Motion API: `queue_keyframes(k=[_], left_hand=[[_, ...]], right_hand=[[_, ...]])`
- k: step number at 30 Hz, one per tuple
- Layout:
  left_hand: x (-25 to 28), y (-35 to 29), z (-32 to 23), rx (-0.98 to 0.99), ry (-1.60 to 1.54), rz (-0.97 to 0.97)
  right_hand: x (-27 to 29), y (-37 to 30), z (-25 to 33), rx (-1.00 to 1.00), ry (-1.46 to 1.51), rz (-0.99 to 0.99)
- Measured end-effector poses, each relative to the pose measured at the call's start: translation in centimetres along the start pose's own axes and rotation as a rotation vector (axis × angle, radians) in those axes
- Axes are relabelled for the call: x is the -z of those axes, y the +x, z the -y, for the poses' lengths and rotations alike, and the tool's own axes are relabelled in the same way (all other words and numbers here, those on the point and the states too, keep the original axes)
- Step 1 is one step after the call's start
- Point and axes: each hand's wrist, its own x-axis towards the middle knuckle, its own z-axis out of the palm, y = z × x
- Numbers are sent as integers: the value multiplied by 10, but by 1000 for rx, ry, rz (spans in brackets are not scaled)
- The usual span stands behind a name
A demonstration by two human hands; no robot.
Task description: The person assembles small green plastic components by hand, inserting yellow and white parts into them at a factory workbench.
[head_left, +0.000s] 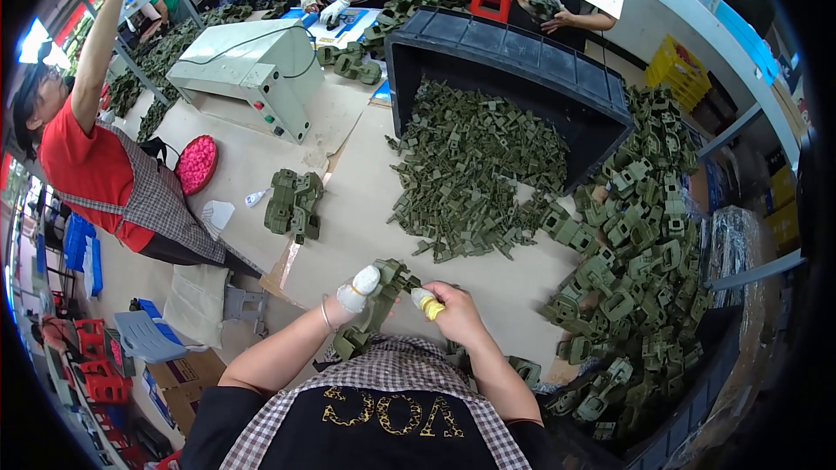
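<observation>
Close to my apron, my left hand (355,292), with white finger coverings and a bracelet at the wrist, is wrapped round an olive-green plastic toy vehicle body (378,306). My right hand (455,313) has yellow and white wrapping on one finger. Its fingers are pinched together at the right side of the vehicle body; whatever small piece they hold is too hidden to name. Beyond my hands lies a heap of small green plastic parts (470,174), spilling from a tipped black crate (514,48). Two larger green vehicle bodies (294,204) lie side by side further left.
More green vehicle bodies (631,244) are piled at my right. A pale machine (248,74) and a red bowl of pink pieces (198,164) stand left, near a small white bottle (258,198). A person in red (96,165) reaches up; two others work across the table.
</observation>
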Motion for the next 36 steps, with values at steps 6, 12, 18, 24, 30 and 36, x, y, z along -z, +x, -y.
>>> queue_keyframes(k=[6, 12, 18, 24, 30, 36], left_hand=[[-43, -23, -17, -404, 1122, -147], [-18, -30, 8, -191, 437, 69], [-61, -64, -11, -403, 681, 106], [-73, -67, -40, -343, 924, 221], [-70, -56, -31, -453, 1059, 246], [-63, -40, -23, -465, 998, 214]], right_hand=[[-15, -1, 7, 49, -93, -15], [-7, -28, 35, 220, -104, 121], [-1, -41, 53, 523, -301, 95], [21, -39, 79, 848, -392, 145], [28, -30, 74, 746, -292, 334], [22, -27, 58, 685, -281, 206]])
